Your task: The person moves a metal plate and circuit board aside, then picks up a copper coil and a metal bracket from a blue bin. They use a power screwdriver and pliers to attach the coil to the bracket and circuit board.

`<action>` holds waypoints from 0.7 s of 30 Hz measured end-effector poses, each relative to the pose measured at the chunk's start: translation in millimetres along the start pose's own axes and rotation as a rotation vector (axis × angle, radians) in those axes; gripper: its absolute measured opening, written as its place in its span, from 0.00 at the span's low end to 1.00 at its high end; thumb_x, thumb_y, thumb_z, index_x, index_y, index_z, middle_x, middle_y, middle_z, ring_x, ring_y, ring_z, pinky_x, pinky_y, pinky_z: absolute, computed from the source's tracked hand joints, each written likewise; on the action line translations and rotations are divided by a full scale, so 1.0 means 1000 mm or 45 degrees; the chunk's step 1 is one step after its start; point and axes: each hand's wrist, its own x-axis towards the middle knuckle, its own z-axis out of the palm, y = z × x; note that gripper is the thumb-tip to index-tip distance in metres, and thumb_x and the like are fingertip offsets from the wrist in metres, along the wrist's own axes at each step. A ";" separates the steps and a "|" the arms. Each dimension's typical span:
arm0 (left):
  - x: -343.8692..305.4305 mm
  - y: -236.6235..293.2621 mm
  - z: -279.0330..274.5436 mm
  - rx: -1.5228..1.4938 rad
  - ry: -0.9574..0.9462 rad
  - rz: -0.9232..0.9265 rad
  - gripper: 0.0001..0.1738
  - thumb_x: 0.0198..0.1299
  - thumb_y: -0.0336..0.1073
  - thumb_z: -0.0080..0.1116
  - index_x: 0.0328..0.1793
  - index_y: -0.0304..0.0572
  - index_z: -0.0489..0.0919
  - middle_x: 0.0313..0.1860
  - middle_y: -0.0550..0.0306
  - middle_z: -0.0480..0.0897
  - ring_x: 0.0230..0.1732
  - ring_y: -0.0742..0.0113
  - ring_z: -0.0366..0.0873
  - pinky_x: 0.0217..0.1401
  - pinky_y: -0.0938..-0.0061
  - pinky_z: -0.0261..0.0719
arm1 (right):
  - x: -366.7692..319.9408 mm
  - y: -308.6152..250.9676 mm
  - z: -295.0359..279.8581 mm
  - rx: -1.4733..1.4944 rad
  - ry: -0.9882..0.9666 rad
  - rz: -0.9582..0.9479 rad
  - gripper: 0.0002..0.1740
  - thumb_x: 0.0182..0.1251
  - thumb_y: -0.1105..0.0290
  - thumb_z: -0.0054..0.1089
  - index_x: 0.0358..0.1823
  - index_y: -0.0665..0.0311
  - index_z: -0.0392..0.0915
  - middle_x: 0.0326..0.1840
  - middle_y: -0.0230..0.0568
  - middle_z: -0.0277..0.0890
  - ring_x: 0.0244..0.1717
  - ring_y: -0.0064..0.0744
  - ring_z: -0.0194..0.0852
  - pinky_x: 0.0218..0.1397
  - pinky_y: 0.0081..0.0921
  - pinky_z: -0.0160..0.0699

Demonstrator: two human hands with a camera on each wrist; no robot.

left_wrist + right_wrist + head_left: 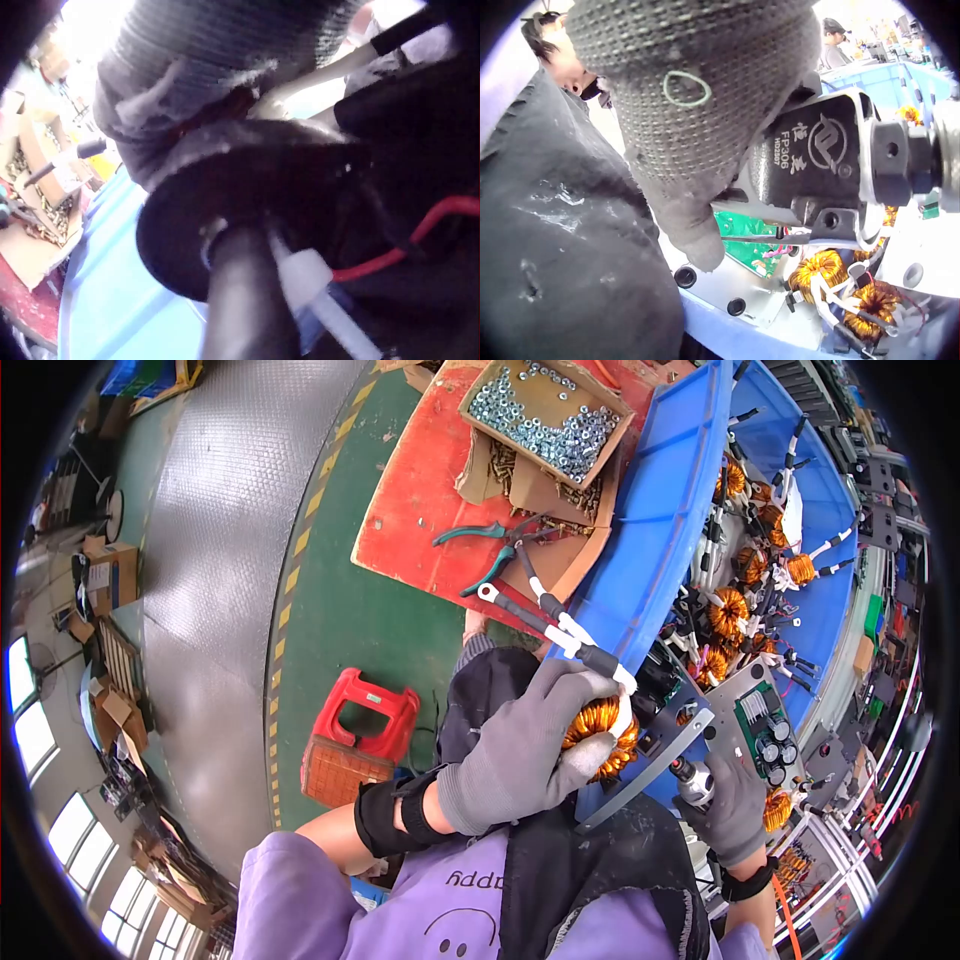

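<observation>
My gloved left hand (535, 745) holds a copper-wound ring coil (603, 738) between thumb and fingers. White-and-black cables (560, 640) run up from the coil and end in ring lugs. In the left wrist view, the left glove (217, 82) is above a dark round shape (180, 232). My right hand (728, 810) grips a metal-and-black tool (692, 782) beside a flat metal strip (650, 770). The right wrist view shows the right glove (697, 112) around the tool's black body (810, 157), marked FP306.
A blue bin (650, 510) holds several coils and cables. On the red table (400, 520) lie green-handled pliers (470, 534) and a cardboard box (470, 410) of nuts. A green circuit board (755, 710) is right of the strip. A red plastic stool (405, 710) stands on the floor.
</observation>
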 end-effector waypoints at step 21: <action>0.238 -0.082 -0.088 1.245 0.163 0.080 0.10 0.62 0.44 0.61 0.43 0.49 0.84 0.44 0.52 0.81 0.48 0.50 0.82 0.49 0.61 0.78 | 0.011 -0.006 -0.007 -0.049 0.052 0.018 0.36 0.39 0.68 0.80 0.51 0.62 0.68 0.33 0.43 0.72 0.34 0.50 0.73 0.50 0.46 0.69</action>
